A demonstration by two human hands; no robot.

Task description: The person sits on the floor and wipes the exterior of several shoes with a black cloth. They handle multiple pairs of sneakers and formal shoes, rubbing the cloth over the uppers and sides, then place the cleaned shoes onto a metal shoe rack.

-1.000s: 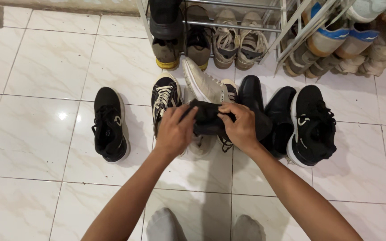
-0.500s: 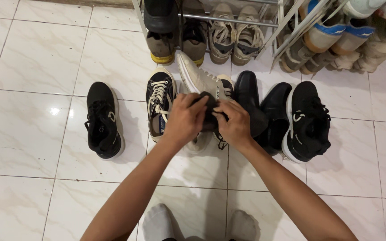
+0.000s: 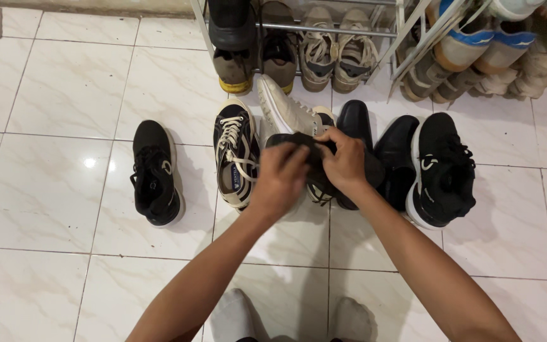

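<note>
Both hands are closed on a black sock held above the shoes on the floor. My left hand grips its lower left part, and my right hand pinches its upper right part. Under the sock a beige sneaker lies tipped on its side. A black canvas sneaker with white laces stands just left of my left hand. Black leather shoes sit right of my right hand.
A lone black sneaker lies on the white tiles at the left, another black sneaker at the right. A metal shoe rack with several pairs stands at the back. My socked feet show at the bottom.
My hands shifted slightly right with the sock; the left hand slid lower along it and the right hand moved up. More of the canvas sneaker is uncovered.
</note>
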